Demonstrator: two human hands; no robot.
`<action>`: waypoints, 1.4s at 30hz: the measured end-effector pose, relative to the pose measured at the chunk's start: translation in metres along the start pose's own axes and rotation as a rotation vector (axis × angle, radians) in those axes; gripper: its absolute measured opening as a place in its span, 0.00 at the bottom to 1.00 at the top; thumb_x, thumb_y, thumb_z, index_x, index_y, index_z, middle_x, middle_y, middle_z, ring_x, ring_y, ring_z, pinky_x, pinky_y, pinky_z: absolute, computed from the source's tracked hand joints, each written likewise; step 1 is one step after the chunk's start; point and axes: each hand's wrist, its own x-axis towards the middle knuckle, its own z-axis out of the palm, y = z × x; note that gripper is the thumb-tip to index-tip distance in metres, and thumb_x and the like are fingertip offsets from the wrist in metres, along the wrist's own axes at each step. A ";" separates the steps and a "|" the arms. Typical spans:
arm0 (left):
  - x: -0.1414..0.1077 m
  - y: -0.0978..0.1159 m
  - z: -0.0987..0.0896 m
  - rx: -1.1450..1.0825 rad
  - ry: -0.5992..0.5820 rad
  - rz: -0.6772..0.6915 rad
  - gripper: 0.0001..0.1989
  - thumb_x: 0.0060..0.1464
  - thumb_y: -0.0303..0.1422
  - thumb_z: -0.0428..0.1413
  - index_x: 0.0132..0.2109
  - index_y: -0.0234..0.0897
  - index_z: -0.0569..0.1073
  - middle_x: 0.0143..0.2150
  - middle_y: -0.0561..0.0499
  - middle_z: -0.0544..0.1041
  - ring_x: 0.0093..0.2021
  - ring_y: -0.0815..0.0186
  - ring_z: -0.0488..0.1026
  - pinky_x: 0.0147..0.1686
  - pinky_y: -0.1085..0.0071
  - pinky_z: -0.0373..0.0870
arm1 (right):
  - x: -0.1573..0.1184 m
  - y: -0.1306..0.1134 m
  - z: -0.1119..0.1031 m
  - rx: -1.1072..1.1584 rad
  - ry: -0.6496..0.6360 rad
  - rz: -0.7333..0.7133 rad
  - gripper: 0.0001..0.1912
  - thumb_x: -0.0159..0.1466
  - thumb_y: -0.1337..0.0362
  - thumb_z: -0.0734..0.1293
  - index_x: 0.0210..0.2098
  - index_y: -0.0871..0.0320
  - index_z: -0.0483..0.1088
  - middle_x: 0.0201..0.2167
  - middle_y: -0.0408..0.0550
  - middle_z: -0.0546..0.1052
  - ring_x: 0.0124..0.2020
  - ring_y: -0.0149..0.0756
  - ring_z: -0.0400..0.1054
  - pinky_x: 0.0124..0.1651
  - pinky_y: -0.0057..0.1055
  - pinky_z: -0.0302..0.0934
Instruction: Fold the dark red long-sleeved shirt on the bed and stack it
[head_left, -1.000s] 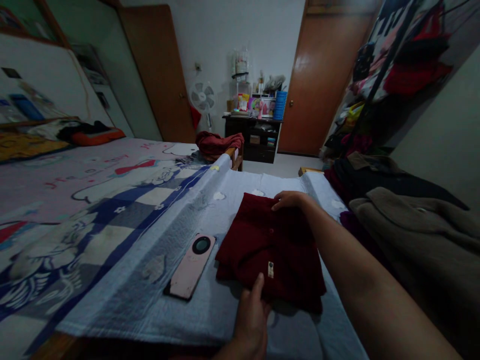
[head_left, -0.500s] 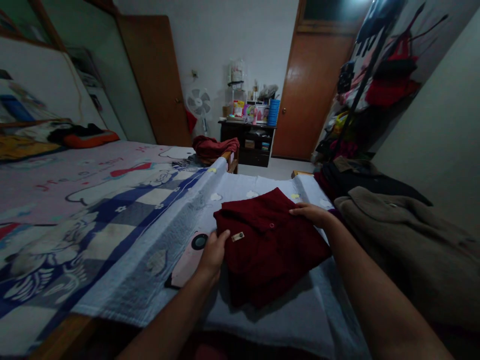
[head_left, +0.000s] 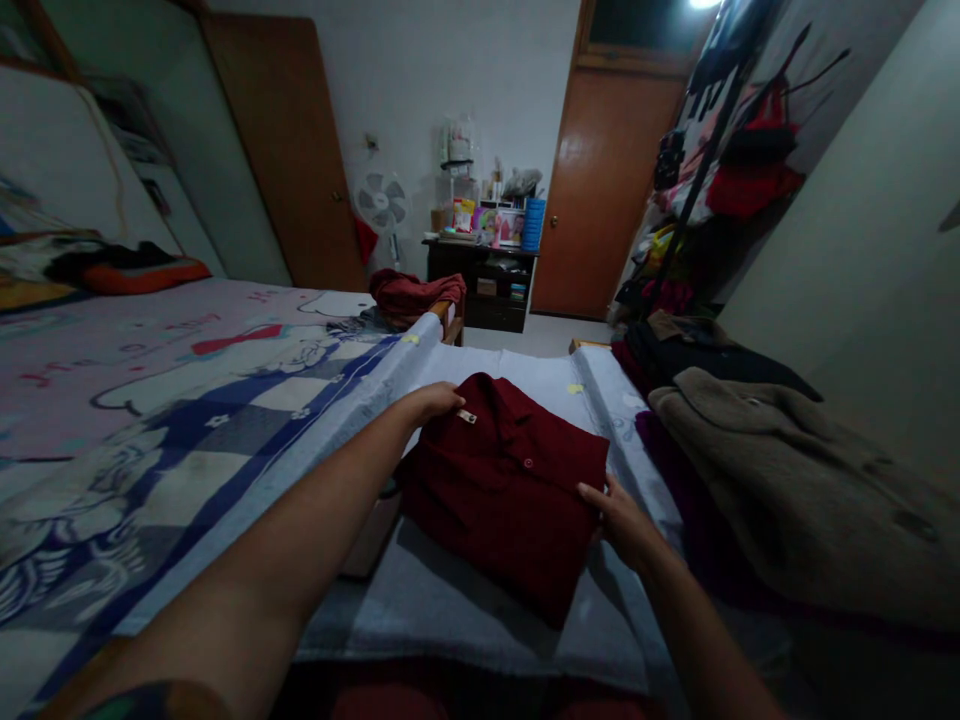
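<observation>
A dark red folded shirt (head_left: 495,500) with a button and a small pale tag is held between my two hands, just over a light blue cloth cover (head_left: 450,630). My left hand (head_left: 439,400) grips its far left edge by the tag, fingers mostly hidden behind the fabric. On the right edge my right hand (head_left: 615,515) pinches the shirt, thumb on top and fingers under it. Partly hidden behind my left forearm lies a flat pinkish object (head_left: 373,540) with a dark edge, on the cover left of the shirt.
To the right is a stack of folded clothes with a grey-brown coat (head_left: 780,480) on top. A bed with a patterned blanket (head_left: 247,390) spreads on the left. Crumpled red cloth (head_left: 416,298) lies at the bed's far corner. A fan (head_left: 382,205) and dark cabinet (head_left: 476,290) stand behind.
The shirt has turned clockwise. My left hand has moved away from me along its left side, and my right hand has come down the right edge. The view has shifted slightly right.
</observation>
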 end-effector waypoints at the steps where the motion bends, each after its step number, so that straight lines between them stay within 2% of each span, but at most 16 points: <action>1: 0.006 0.004 -0.001 0.051 -0.006 0.010 0.08 0.49 0.21 0.53 0.31 0.34 0.75 0.26 0.48 0.79 0.26 0.62 0.74 0.32 0.68 0.69 | -0.004 0.006 0.003 -0.016 0.017 -0.003 0.31 0.58 0.49 0.65 0.57 0.51 0.57 0.50 0.54 0.75 0.35 0.43 0.75 0.24 0.33 0.68; 3: 0.019 0.011 0.000 0.158 -0.002 0.034 0.06 0.48 0.21 0.55 0.30 0.35 0.76 0.26 0.49 0.79 0.29 0.61 0.75 0.34 0.69 0.68 | -0.009 0.018 0.009 -0.078 0.053 -0.002 0.35 0.58 0.48 0.65 0.60 0.51 0.53 0.52 0.55 0.73 0.38 0.47 0.75 0.25 0.37 0.69; 6: 0.036 0.010 0.009 0.326 0.036 0.066 0.05 0.45 0.21 0.58 0.27 0.35 0.75 0.28 0.49 0.79 0.38 0.59 0.75 0.40 0.70 0.66 | -0.007 0.034 0.016 -0.230 0.142 -0.021 0.40 0.58 0.49 0.64 0.64 0.51 0.44 0.55 0.56 0.71 0.48 0.51 0.72 0.36 0.44 0.72; 9: 0.048 -0.002 0.022 0.487 0.096 0.099 0.05 0.45 0.22 0.60 0.26 0.35 0.73 0.33 0.45 0.80 0.45 0.56 0.74 0.44 0.70 0.64 | -0.004 0.040 0.018 -0.410 0.237 -0.076 0.44 0.59 0.49 0.64 0.66 0.53 0.36 0.58 0.57 0.68 0.57 0.50 0.66 0.50 0.45 0.68; 11: 0.051 -0.014 0.029 0.579 0.143 0.117 0.03 0.46 0.24 0.61 0.29 0.35 0.74 0.39 0.42 0.79 0.48 0.54 0.73 0.46 0.68 0.64 | -0.005 0.037 0.015 -0.570 0.250 -0.069 0.46 0.59 0.48 0.64 0.66 0.56 0.35 0.56 0.60 0.69 0.57 0.51 0.66 0.54 0.45 0.65; 14: 0.048 -0.028 0.033 0.695 0.210 0.144 0.06 0.49 0.28 0.60 0.37 0.36 0.74 0.45 0.39 0.77 0.50 0.52 0.72 0.47 0.64 0.64 | -0.010 0.024 0.009 -0.858 0.239 -0.012 0.47 0.60 0.47 0.64 0.67 0.64 0.38 0.49 0.67 0.74 0.52 0.57 0.70 0.51 0.47 0.64; 15: 0.045 -0.030 0.034 0.728 0.232 0.160 0.08 0.50 0.28 0.59 0.39 0.35 0.73 0.46 0.38 0.76 0.50 0.51 0.71 0.48 0.63 0.64 | -0.011 0.019 0.007 -0.943 0.245 -0.033 0.46 0.61 0.47 0.63 0.66 0.66 0.41 0.48 0.68 0.74 0.51 0.59 0.70 0.51 0.48 0.64; 18: 0.034 -0.028 0.037 0.805 0.297 0.251 0.12 0.53 0.29 0.57 0.46 0.36 0.71 0.52 0.37 0.72 0.56 0.51 0.67 0.52 0.61 0.62 | -0.009 0.004 0.011 -1.124 0.288 -0.251 0.34 0.63 0.54 0.61 0.63 0.67 0.54 0.50 0.68 0.72 0.53 0.56 0.68 0.54 0.48 0.62; 20: 0.024 -0.021 0.042 0.840 0.303 0.333 0.12 0.56 0.30 0.54 0.48 0.38 0.70 0.54 0.40 0.70 0.57 0.54 0.65 0.53 0.63 0.61 | -0.003 -0.003 0.020 -1.170 0.295 -0.435 0.24 0.65 0.60 0.59 0.58 0.64 0.62 0.53 0.63 0.71 0.56 0.51 0.65 0.58 0.45 0.59; 23: 0.005 -0.015 0.052 0.873 0.181 0.427 0.07 0.56 0.35 0.55 0.42 0.40 0.73 0.45 0.48 0.75 0.47 0.60 0.71 0.47 0.69 0.65 | 0.012 -0.006 0.042 -1.169 0.247 -0.629 0.21 0.67 0.64 0.56 0.57 0.62 0.65 0.60 0.58 0.67 0.63 0.46 0.58 0.64 0.44 0.52; 26: -0.021 -0.021 0.062 0.960 -0.029 0.500 0.12 0.50 0.44 0.59 0.35 0.41 0.73 0.37 0.51 0.77 0.37 0.61 0.73 0.38 0.69 0.67 | 0.024 0.001 0.062 -1.194 0.174 -0.689 0.25 0.67 0.63 0.57 0.63 0.61 0.59 0.66 0.54 0.59 0.69 0.44 0.47 0.67 0.47 0.45; 28: -0.038 -0.029 0.068 1.050 -0.087 0.538 0.19 0.44 0.49 0.61 0.37 0.40 0.73 0.39 0.48 0.77 0.40 0.57 0.73 0.38 0.66 0.68 | 0.030 0.009 0.070 -1.228 0.124 -0.650 0.28 0.67 0.61 0.58 0.66 0.59 0.55 0.68 0.52 0.56 0.69 0.44 0.44 0.67 0.47 0.43; 31: -0.055 -0.043 0.076 1.148 -0.032 0.562 0.23 0.40 0.46 0.63 0.42 0.38 0.73 0.46 0.43 0.76 0.46 0.51 0.72 0.43 0.61 0.69 | 0.034 0.021 0.073 -1.272 0.063 -0.572 0.30 0.67 0.56 0.58 0.66 0.59 0.54 0.68 0.50 0.55 0.69 0.45 0.45 0.67 0.47 0.42; 35: -0.060 -0.055 0.084 1.198 0.061 0.606 0.14 0.47 0.34 0.56 0.43 0.37 0.72 0.45 0.42 0.76 0.46 0.52 0.73 0.44 0.59 0.69 | 0.037 0.029 0.071 -1.298 0.050 -0.553 0.30 0.68 0.54 0.57 0.67 0.57 0.53 0.68 0.49 0.55 0.69 0.45 0.44 0.68 0.46 0.39; 38: -0.059 -0.055 0.086 1.197 0.093 0.611 0.11 0.50 0.30 0.52 0.42 0.36 0.73 0.43 0.42 0.77 0.44 0.54 0.74 0.44 0.59 0.69 | 0.038 0.030 0.071 -1.299 0.050 -0.548 0.31 0.68 0.54 0.57 0.67 0.56 0.52 0.68 0.48 0.55 0.69 0.45 0.44 0.68 0.46 0.38; 42: -0.055 -0.049 0.082 1.156 0.145 0.519 0.12 0.55 0.29 0.49 0.45 0.37 0.72 0.41 0.42 0.78 0.42 0.55 0.76 0.42 0.61 0.70 | 0.038 0.030 0.071 -1.278 0.044 -0.542 0.32 0.68 0.54 0.57 0.69 0.55 0.48 0.68 0.47 0.54 0.69 0.45 0.44 0.68 0.46 0.38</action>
